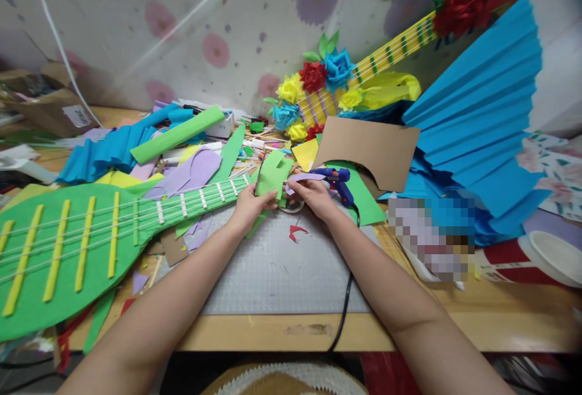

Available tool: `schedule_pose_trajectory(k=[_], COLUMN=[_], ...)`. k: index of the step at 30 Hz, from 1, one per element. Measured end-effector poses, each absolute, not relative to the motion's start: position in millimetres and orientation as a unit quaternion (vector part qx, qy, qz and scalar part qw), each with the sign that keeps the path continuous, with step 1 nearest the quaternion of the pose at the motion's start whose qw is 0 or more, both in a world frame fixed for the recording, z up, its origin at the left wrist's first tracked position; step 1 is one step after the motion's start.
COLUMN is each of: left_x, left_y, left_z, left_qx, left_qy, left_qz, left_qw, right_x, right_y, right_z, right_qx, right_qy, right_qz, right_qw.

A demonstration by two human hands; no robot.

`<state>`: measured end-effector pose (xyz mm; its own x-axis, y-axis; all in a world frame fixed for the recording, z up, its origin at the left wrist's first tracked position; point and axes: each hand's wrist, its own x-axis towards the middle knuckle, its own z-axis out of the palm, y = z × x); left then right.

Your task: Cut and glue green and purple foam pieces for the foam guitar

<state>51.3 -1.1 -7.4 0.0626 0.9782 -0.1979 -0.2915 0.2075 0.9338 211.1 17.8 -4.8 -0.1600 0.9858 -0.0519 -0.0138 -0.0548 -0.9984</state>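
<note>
- My left hand (pixel 254 202) pinches a green piece (pixel 274 175) by its lower edge, thumb on the near face – probably so that most of it stands up free and uncovered.
- My right hand (pixel 314 196) is closed, pinching what looks like a purple piece (pixel 313 177); my fingers hide part of that grip.
- Both pieces are near each other above the far part of the grey mat (pixel 273 280), perhaps to let my 2 hands work close together.
- The blue glue gun (pixel 342 187) sits just beyond my right hand, likely for easy reach; I cannot tell whether they touch. A black cord (pixel 346 304) runs to the table (pixel 245 333) edge, beside my right forearm.
- The green paper guitar (pixel 127 225) lies to my left, its neck pointing at my left hand – I guess it is pushed aside to free the mat.
- Red scraps (pixel 297 232) lie loose on the mat.
</note>
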Motion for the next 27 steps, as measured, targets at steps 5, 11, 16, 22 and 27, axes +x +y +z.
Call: schedule_pose_trajectory(k=[5, 11, 16, 22, 27], left_x=[52.3, 54.7, 58.3, 61.6, 61.1], left_y=[-1.8, -4.4, -6.9, -8.5, -7.8], left_z=[-6.3, -3.8, -2.2, -3.9, -4.4], left_qx=[0.375, 0.38, 0.369, 0.365, 0.361], left_qy=[0.47, 0.475, 0.473, 0.471, 0.466], left_qz=[0.494, 0.491, 0.486, 0.491, 0.496], left_qw=[0.628, 0.624, 0.636, 0.636, 0.638], right_x=[210.3, 211.3, 212.5, 213.0, 211.9], right_y=[20.3, 24.5, 23.6, 21.6, 19.8], right_z=[-2.6, -7.6, -6.8, -6.5, -3.2], right_qx=[-0.461, -0.474, -0.487, -0.489, -0.489], right_qy=[-0.55, -0.57, -0.563, -0.568, -0.563], right_qz=[0.54, 0.527, 0.531, 0.528, 0.537], right_qw=[0.439, 0.415, 0.404, 0.399, 0.395])
